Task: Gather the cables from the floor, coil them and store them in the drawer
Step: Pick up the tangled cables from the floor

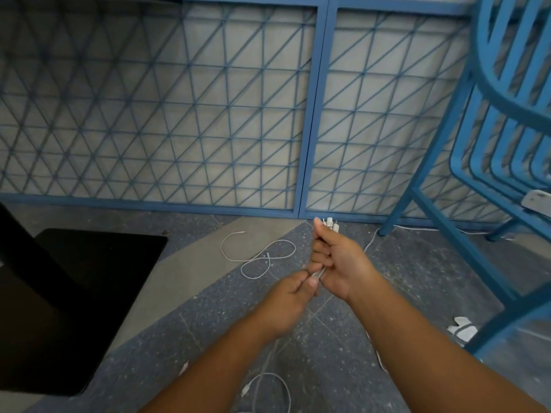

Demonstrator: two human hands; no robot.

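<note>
My right hand point(340, 260) is closed around a bunch of white cables, whose plug ends point(328, 223) stick out above my fist. Just below it, my left hand point(295, 289) pinches the same cables point(316, 275) between thumb and fingers. A loose white cable point(259, 254) lies looped on the floor beyond my hands. Another white cable point(268, 386) curls on the floor under my forearms. A third white cable point(369, 241) runs along the floor toward the chair leg. No drawer is in view.
A blue metal lattice panel point(310, 114) stands along the back. A blue metal chair point(507, 144) fills the right side, with white items point(462, 327) on the floor beneath it. A black table base point(74, 293) sits at the left on the speckled floor.
</note>
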